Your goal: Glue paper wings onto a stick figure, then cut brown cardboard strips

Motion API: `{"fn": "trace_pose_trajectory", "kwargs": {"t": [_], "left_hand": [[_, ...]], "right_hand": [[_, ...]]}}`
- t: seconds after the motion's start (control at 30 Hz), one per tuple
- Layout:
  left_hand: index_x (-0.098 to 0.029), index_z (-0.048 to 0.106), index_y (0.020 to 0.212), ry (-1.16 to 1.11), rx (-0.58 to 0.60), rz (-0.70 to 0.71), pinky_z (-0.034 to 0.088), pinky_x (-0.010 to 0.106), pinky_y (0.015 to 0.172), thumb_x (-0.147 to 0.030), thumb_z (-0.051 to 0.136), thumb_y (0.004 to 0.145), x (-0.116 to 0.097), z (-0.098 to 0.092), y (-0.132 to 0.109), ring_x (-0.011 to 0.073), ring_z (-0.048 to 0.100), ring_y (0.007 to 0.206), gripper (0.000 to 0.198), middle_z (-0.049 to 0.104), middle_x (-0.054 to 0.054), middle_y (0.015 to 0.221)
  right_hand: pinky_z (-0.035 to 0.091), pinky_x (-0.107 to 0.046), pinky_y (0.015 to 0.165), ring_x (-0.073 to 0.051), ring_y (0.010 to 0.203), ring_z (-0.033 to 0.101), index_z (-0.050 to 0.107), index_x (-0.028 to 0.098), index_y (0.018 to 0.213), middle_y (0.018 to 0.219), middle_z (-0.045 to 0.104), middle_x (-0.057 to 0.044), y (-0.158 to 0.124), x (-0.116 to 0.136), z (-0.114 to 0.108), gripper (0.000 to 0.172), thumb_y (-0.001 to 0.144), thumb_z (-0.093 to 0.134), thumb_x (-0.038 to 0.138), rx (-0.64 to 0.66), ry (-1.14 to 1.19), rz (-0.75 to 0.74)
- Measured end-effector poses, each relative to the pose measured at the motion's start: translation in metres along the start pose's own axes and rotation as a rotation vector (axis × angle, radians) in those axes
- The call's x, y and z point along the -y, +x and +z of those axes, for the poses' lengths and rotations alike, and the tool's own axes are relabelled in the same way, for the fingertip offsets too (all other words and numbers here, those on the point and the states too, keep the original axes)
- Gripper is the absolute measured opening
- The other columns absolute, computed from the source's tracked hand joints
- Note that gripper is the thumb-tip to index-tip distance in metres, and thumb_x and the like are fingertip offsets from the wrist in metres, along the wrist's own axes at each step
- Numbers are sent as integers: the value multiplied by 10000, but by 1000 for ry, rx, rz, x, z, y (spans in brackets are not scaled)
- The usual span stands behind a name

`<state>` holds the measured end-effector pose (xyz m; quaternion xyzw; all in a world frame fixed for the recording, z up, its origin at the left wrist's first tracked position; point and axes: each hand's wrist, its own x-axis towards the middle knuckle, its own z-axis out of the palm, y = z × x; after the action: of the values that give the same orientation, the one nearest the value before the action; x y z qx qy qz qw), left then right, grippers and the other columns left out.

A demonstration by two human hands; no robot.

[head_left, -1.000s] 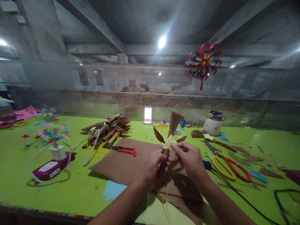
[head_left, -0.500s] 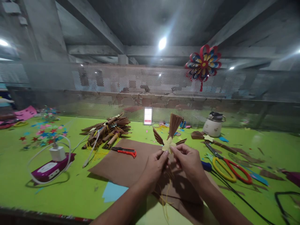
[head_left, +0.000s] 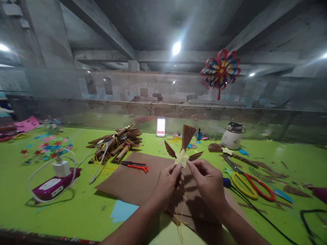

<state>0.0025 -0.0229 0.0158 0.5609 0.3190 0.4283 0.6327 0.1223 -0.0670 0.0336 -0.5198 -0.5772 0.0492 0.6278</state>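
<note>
My left hand (head_left: 170,179) is closed around the lower part of a brown pleated-paper figure (head_left: 188,136). A fan of folds rises from its top, and two smaller pleated wings spread to the sides. On its front sits a pale yellow paper star (head_left: 181,158), with my left thumb at its bottom edge. My right hand (head_left: 208,177) is closed, thumb and forefinger pinching at the star's lower right point. Thin yellow threads (head_left: 182,217) hang below the hands. Fingers hide the figure's lower end. Beneath lies a brown paper sheet (head_left: 135,183).
A red utility knife (head_left: 136,165) rests on the sheet. Left of it are a heap of brown paper figures (head_left: 119,143) and a purple power strip (head_left: 52,185). Scissors (head_left: 251,183), a blue-handled tool (head_left: 227,182) with a black cord, and a white jug (head_left: 232,136) stand or lie to the right.
The figure and star have shifted slightly left and tilted. My right fingertips have moved from the star's face to its right edge, and the hand has drawn slightly right.
</note>
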Motion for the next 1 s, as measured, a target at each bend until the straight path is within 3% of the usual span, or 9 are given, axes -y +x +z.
{"fn": "trace_pose_trajectory", "kwargs": {"t": [0.07,0.13,0.2,0.3,0.63,1.0], "left_hand": [[-148,504,659,-13,-5,9,272,177,413,-558,553,754,0,0,0,56,374,427,424,472,-25,537],[-148,500,644,-20,-5,19,276,177,415,-558,557,750,0,1,0,56,376,428,427,463,-29,524],[-148,502,639,-18,-11,16,280,177,415,-559,562,746,-1,1,0,56,376,424,428,458,-33,512],[-146,509,642,-10,-18,9,281,173,414,-553,564,747,-2,0,0,53,382,424,424,468,-30,514],[-144,528,683,-109,-11,-27,288,155,409,-522,624,707,-1,-3,2,52,404,449,390,478,-23,546],[-134,557,722,-241,14,-29,311,159,423,-455,642,711,-3,-5,3,59,437,469,333,502,-14,576]], "right_hand": [[462,-302,673,-168,705,549,656,153,856,760,623,-54,-1,2,-1,162,854,521,242,16,-123,-239],[450,-362,779,-209,865,514,630,150,1053,943,622,-98,-2,1,-1,250,862,469,153,85,-272,-405],[430,-410,827,-236,943,459,573,145,1178,1094,588,-120,-2,-2,0,354,852,442,100,135,-411,-473],[412,-446,837,-258,961,413,523,126,1248,1162,536,-139,-5,-6,0,421,839,438,80,149,-540,-496],[387,-390,692,-240,811,382,492,157,1291,853,469,-89,-8,-8,0,446,857,409,91,234,-626,-486],[393,-396,712,-240,830,385,458,136,1311,897,477,-94,-11,-12,2,459,853,447,122,236,-581,-504]]}}
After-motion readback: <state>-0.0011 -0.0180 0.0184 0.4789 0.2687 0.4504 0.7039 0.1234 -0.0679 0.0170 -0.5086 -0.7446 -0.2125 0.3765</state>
